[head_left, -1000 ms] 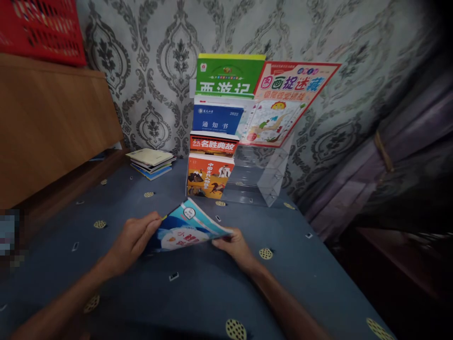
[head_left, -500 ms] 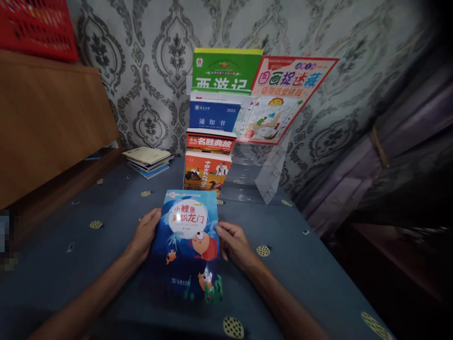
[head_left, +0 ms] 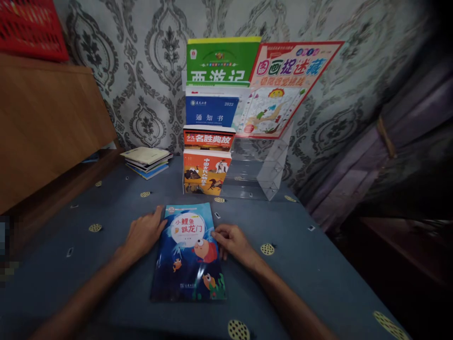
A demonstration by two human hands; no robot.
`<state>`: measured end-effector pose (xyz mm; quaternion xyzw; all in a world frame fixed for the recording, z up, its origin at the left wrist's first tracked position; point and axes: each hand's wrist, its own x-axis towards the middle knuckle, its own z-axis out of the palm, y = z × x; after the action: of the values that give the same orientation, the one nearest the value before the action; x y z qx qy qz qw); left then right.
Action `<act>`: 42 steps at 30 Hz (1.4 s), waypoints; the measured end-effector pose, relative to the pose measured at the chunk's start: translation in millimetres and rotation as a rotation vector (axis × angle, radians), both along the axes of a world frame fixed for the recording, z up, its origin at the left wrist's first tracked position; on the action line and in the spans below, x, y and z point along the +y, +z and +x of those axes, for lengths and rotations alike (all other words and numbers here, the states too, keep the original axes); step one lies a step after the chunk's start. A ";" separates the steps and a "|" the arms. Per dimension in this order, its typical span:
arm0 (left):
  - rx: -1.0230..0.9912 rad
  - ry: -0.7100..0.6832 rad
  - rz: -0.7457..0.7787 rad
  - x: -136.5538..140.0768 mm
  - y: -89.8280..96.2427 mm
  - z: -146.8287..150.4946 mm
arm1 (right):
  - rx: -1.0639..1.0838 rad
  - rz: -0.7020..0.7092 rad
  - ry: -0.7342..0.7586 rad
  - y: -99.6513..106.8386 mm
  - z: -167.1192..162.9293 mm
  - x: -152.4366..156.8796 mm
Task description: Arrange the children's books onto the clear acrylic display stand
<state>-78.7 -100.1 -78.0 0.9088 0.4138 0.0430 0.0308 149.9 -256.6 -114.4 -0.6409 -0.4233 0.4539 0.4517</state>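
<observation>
A blue picture book [head_left: 187,264] with orange fish on its cover lies low over the table, appearing to rest flat on it. My left hand [head_left: 144,234] is at its upper left edge, thumb against the side and fingers curled along it. On the right edge, my right hand [head_left: 231,241] pinches the book between thumb and bent fingers. Behind it stands a clear acrylic rack [head_left: 271,174]. In its left column are an orange book [head_left: 205,174], a red-titled book [head_left: 208,138], a blue booklet [head_left: 212,111] and a green book [head_left: 222,59]. A pink-red book [head_left: 279,89] leans in the right column.
A small stack of thin books [head_left: 146,160] lies at the back left. The tablecloth [head_left: 116,208] is dark blue-grey with pineapple prints. A wooden cabinet [head_left: 49,127] with a red basket [head_left: 31,28] on top stands at left, and a tied curtain [head_left: 368,151] hangs at right.
The blue picture book has come down from a tilted, raised pose to lie flatter and lower. Both hands moved down with it, staying at its sides. The view has shifted slightly.
</observation>
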 end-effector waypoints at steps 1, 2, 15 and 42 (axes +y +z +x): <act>0.003 -0.050 0.045 1.4 0.4 3.4 | -0.052 -0.009 -0.012 0.2 0.8 -0.6; -0.014 -0.106 0.079 3.3 -1.0 6.7 | -0.132 -0.010 -0.033 1.0 1.3 -1.6; -0.242 -0.251 0.112 23.1 -41.7 10.5 | -0.933 0.309 0.297 24.9 -69.4 59.4; -0.286 -0.297 0.030 34.4 -40.9 6.6 | -1.018 0.129 0.097 -7.5 -15.6 42.2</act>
<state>-72.1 -65.7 -118.9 0.9448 0.2662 0.1726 0.0818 134.3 -214.4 -121.9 -0.7312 -0.6458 0.0776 0.2055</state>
